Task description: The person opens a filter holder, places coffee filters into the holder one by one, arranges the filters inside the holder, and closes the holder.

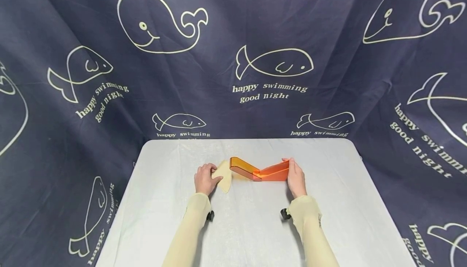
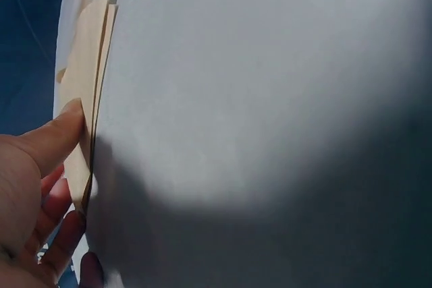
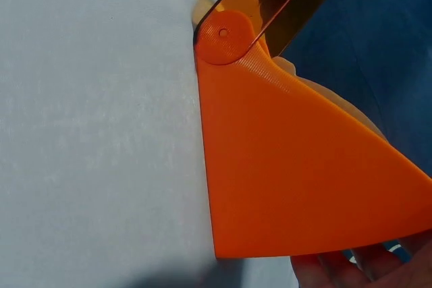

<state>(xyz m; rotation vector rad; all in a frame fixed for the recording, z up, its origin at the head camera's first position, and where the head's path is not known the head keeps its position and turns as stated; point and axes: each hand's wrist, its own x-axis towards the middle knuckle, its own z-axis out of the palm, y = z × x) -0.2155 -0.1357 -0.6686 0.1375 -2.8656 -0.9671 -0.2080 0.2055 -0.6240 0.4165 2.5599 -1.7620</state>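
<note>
My left hand (image 1: 206, 179) pinches a thin stack of cream paper coffee filters (image 1: 225, 173) at their left side. In the left wrist view, the thumb lies on the face of the filters (image 2: 88, 65) and the fingers are behind them. My right hand (image 1: 296, 177) grips the right end of an orange wedge-shaped plastic case (image 1: 277, 171), with some fingers hidden behind it. A see-through amber cover (image 1: 242, 165) is swung out to the left from the case's round pivot (image 3: 223, 33). The cover's far end comes close to the filters.
Both hands work over a white-covered table (image 1: 248, 226). Dark blue curtains (image 1: 270, 23) with whale and fish drawings stand behind it and on both sides. A black wrist strap piece (image 1: 285, 214) shows by the right sleeve.
</note>
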